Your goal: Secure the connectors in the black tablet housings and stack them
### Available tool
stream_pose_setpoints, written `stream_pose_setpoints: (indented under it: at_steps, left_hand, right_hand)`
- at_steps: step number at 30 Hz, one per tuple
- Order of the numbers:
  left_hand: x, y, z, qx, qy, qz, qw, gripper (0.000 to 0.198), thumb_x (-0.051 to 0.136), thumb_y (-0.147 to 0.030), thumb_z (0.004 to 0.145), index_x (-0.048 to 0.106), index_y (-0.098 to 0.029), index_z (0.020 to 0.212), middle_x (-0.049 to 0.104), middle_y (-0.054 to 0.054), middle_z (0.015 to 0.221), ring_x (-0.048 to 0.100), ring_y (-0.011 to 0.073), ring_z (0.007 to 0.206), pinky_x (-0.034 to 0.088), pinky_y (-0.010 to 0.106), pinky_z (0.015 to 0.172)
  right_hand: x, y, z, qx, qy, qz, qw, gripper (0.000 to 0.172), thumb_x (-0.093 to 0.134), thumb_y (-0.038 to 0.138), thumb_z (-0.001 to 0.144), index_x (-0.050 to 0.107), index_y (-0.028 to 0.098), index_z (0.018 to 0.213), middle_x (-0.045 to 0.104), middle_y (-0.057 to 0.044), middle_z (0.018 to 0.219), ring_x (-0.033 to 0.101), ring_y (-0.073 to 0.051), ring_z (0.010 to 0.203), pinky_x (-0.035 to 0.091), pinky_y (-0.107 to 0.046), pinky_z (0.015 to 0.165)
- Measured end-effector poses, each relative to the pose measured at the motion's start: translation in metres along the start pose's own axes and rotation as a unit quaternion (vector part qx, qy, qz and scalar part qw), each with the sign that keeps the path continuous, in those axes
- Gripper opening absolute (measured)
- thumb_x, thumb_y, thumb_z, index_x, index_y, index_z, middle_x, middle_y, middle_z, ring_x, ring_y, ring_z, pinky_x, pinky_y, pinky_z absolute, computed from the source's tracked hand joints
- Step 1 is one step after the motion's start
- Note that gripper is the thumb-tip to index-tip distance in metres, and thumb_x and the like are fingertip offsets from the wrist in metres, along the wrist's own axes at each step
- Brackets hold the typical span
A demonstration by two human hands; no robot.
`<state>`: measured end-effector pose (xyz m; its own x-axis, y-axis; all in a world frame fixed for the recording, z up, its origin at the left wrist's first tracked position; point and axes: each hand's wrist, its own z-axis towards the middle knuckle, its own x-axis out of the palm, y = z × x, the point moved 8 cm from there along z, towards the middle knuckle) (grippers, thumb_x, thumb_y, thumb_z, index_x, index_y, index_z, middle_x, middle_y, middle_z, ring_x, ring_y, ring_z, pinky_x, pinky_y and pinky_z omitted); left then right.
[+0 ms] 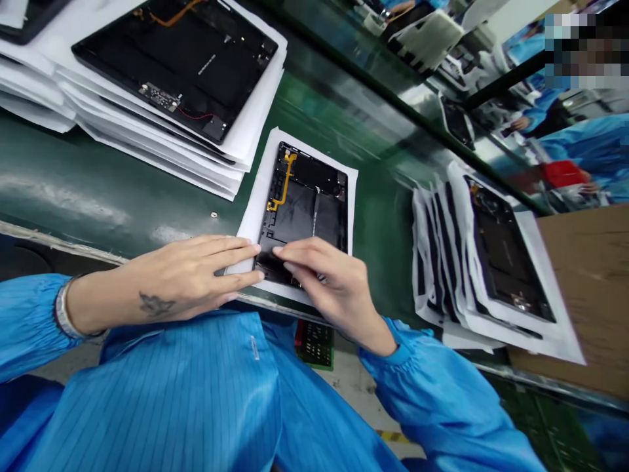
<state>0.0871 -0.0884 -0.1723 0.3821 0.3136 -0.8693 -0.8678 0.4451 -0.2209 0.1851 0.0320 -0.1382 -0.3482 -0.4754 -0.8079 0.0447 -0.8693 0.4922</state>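
On a white sheet (255, 190) lies a black tablet housing (304, 210), its inner side up, with an orange flex cable (284, 187) along its left side. My left hand (191, 275) is flat with fingers stretched out, the fingertips at the housing's near left edge. Over the near part of the housing, my right hand (329, 278) has thumb and forefinger pinched together. Whatever those fingertips hold, if anything, is too small to make out. The right hand covers the housing's near right corner.
At the upper left rises a stack of tablet housings (196, 72) layered with white sheets. Another such stack (506, 255) stands at the right beside a brown cardboard box (590, 282). A small screw-like part (213, 214) lies on the green bench (122, 177). Other people in blue work beyond the rail.
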Motion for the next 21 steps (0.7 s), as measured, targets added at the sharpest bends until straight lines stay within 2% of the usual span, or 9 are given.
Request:
stream_pose_setpoints:
  at_steps: [1, 3, 8, 15, 21]
  left_hand:
    - [0.0, 0.0, 0.0, 0.002, -0.001, 0.002, 1.0, 0.037, 0.053, -0.024, 0.101, 0.058, -0.017, 0.136, 0.058, 0.016, 0.144, 0.058, 0.0295, 0.132, 0.054, 0.046, 0.108]
    - [0.0, -0.001, -0.001, 0.003, -0.002, 0.006, 1.0, 0.037, 0.053, -0.024, 0.101, 0.058, -0.017, 0.137, 0.058, 0.016, 0.144, 0.058, 0.0297, 0.132, 0.055, 0.047, 0.107]
    - [0.0, 0.0, -0.001, -0.002, 0.007, 0.011, 1.0, 0.039, 0.052, -0.023, 0.101, 0.056, -0.017, 0.139, 0.057, 0.016, 0.145, 0.056, 0.0296, 0.134, 0.054, 0.047, 0.108]
    - [0.0, -0.001, 0.0, -0.007, 0.02, 0.023, 1.0, 0.041, 0.052, -0.023, 0.101, 0.055, -0.017, 0.141, 0.055, 0.016, 0.147, 0.055, 0.0299, 0.135, 0.052, 0.046, 0.11]
    - [-0.001, -0.002, 0.001, -0.004, 0.02, 0.024, 1.0, 0.042, 0.052, -0.022, 0.101, 0.054, -0.015, 0.142, 0.057, 0.016, 0.145, 0.055, 0.0297, 0.135, 0.051, 0.046, 0.111]
  right_hand:
    - [-0.004, -0.006, -0.002, 0.025, -0.029, 0.022, 0.999, 0.023, 0.053, 0.008, 0.099, 0.068, 0.019, 0.113, 0.074, -0.006, 0.104, 0.07, -0.015, 0.095, 0.057, -0.028, 0.081]
    - [-0.006, -0.006, -0.008, 0.03, -0.054, 0.002, 0.998, 0.025, 0.055, 0.007, 0.098, 0.069, 0.02, 0.113, 0.073, -0.006, 0.104, 0.07, -0.015, 0.094, 0.058, -0.028, 0.081]
    - [0.009, 0.012, -0.017, -0.044, -0.027, -0.119, 0.992, 0.029, 0.053, 0.003, 0.096, 0.068, 0.015, 0.116, 0.074, -0.01, 0.106, 0.069, -0.018, 0.093, 0.057, -0.029, 0.076]
    - [0.017, 0.019, -0.016, -0.093, -0.03, -0.156, 0.983, 0.026, 0.055, 0.001, 0.094, 0.069, 0.008, 0.114, 0.074, -0.013, 0.104, 0.066, -0.019, 0.083, 0.056, -0.031, 0.069]
    - [0.02, 0.026, -0.01, -0.124, 0.001, -0.19, 0.974, 0.026, 0.051, 0.001, 0.094, 0.068, 0.006, 0.113, 0.075, -0.013, 0.104, 0.063, -0.02, 0.079, 0.053, -0.032, 0.063]
